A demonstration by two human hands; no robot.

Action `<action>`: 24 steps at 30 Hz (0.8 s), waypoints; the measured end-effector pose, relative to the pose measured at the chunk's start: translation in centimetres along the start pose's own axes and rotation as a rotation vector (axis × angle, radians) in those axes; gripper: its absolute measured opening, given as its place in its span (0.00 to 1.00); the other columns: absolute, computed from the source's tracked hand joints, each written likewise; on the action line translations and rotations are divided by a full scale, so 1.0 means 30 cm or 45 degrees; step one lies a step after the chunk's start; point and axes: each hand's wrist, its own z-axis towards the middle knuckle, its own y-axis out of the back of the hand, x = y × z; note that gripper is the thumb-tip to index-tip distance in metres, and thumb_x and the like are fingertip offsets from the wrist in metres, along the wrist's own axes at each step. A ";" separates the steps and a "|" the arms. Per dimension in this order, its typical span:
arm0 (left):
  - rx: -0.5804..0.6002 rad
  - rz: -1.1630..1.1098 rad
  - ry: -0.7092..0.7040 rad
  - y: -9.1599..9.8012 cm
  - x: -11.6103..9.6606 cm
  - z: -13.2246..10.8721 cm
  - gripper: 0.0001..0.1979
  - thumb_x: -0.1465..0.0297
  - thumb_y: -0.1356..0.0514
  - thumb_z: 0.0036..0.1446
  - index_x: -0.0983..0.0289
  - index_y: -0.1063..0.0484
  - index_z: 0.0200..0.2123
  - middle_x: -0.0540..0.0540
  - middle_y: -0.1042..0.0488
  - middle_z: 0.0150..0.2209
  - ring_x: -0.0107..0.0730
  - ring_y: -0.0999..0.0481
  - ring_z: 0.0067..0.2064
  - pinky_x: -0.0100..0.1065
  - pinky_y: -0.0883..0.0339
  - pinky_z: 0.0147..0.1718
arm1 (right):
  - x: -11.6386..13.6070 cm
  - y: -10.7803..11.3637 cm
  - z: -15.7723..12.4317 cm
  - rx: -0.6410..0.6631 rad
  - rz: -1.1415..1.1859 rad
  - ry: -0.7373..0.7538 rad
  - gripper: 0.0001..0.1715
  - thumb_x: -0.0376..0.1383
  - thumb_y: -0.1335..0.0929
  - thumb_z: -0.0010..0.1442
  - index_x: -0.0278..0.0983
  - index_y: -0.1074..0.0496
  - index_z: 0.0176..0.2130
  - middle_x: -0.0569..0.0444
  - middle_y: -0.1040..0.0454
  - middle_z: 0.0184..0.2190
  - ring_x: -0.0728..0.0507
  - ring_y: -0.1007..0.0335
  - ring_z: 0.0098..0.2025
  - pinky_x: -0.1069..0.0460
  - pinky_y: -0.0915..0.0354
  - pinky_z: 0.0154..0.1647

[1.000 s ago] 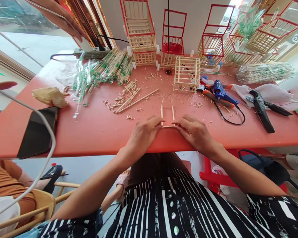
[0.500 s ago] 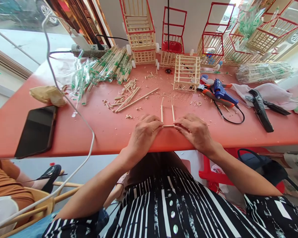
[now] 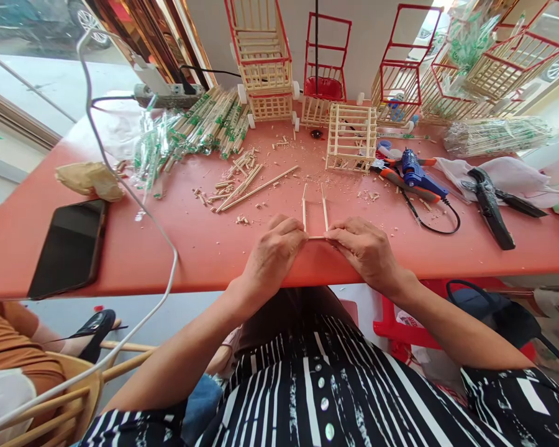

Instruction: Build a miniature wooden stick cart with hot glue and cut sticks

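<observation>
Close to the table's near edge, my left hand [image 3: 276,251] and my right hand [image 3: 364,248] pinch the two ends of a short wooden stick [image 3: 316,237] lying crosswise. From its ends two longer sticks, a left one [image 3: 304,214] and a right one [image 3: 325,214], run away from me, giving a U shape with bent far tips. My fingertips cover both corners, so the joints are hidden. Beyond the hands stands a small slatted stick frame [image 3: 351,136]. Loose cut sticks [image 3: 242,183] and crumbs lie to the left of it.
A blue glue gun [image 3: 417,171] with a black cord and black-handled pliers [image 3: 491,208] lie right. Wrapped sticks [image 3: 214,118], a phone [image 3: 68,248] and a white cable [image 3: 161,230] are left. Red-trimmed stick carts [image 3: 265,62] line the back. Another person's leg [image 3: 9,341] shows lower left.
Almost nothing differs. Both hands keep their pinch at the corners of the stick U, with only a very slight shift of the view.
</observation>
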 end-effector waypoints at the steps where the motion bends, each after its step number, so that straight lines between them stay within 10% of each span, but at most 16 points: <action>1: 0.003 -0.004 0.001 0.000 0.001 -0.002 0.18 0.74 0.43 0.75 0.60 0.18 0.33 0.56 0.17 0.38 0.36 0.20 0.42 0.36 0.24 0.44 | 0.000 0.002 0.000 0.000 0.010 0.000 0.15 0.30 0.33 0.74 0.41 0.17 0.41 0.47 0.15 0.44 0.40 0.21 0.46 0.46 0.27 0.49; 17: -0.030 0.068 0.048 0.050 0.014 -0.021 0.12 0.73 0.40 0.73 0.61 0.14 0.43 0.59 0.13 0.44 0.42 0.19 0.46 0.41 0.24 0.49 | -0.034 0.052 0.006 -0.053 0.091 -0.063 0.16 0.37 0.35 0.77 0.39 0.17 0.48 0.46 0.12 0.47 0.37 0.17 0.50 0.44 0.29 0.55; 24: 0.007 0.403 0.618 0.206 0.085 0.111 0.08 0.68 0.35 0.67 0.59 0.16 0.35 0.53 0.17 0.32 0.39 0.20 0.36 0.36 0.35 0.38 | -0.172 0.126 0.164 0.088 -0.010 -0.296 0.21 0.43 0.33 0.74 0.39 0.21 0.31 0.49 0.17 0.31 0.41 0.24 0.33 0.48 0.41 0.37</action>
